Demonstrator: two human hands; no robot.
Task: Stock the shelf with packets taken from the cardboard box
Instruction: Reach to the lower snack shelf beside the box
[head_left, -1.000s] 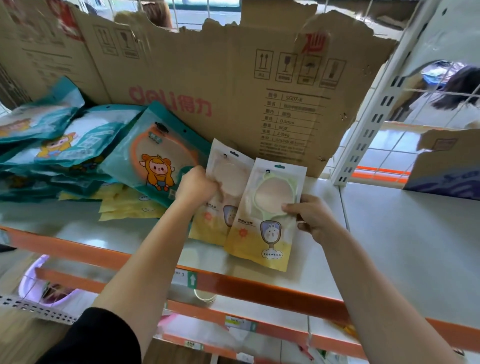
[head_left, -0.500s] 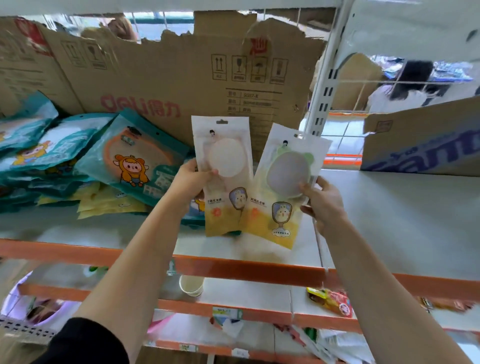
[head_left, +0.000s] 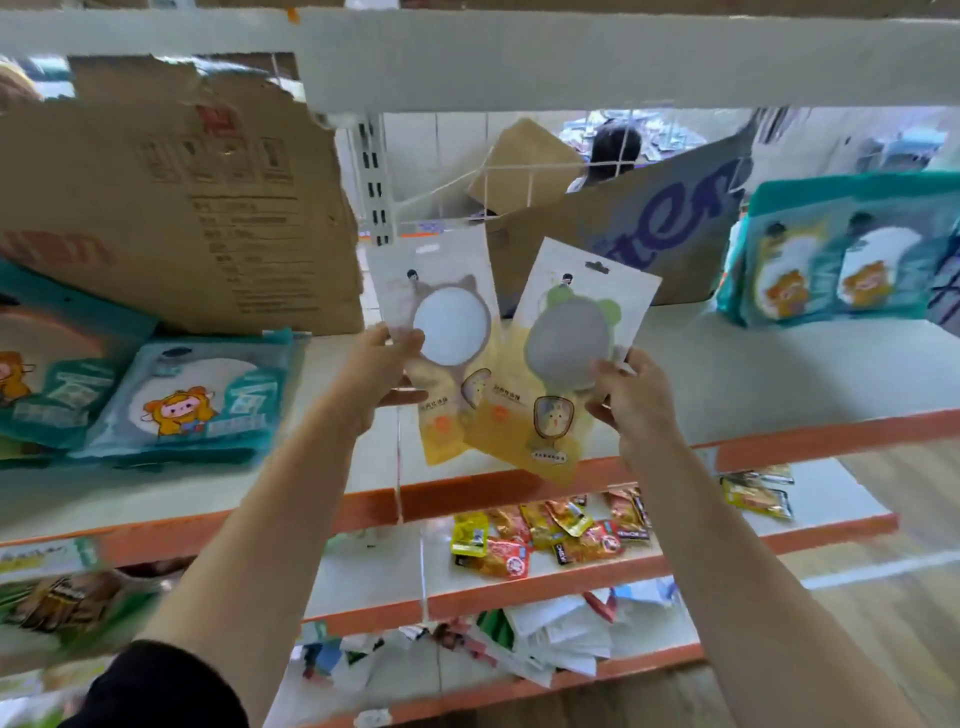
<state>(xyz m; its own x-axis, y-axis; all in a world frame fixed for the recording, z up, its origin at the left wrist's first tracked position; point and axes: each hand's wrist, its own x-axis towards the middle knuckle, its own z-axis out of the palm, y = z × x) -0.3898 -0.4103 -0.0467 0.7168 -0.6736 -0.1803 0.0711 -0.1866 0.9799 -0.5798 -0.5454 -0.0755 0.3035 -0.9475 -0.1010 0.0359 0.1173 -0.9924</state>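
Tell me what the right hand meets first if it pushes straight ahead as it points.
Probably the blue-lettered cardboard leaning at the shelf back, behind the packet the right hand grips; depth is unclear.

Both packets (head_left: 569, 338) showing glossy, smooth plastic film. Torn cardboard box (head_left: 171, 208) looking matt, its edge rough. Painted shelf (head_left: 753, 364) appearing smooth metal. Small snack sachets (head_left: 545, 535) gleaming like foil.

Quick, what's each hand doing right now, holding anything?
The left hand grips the brown-eared mirror packet.
The right hand grips the green-eared mirror packet.
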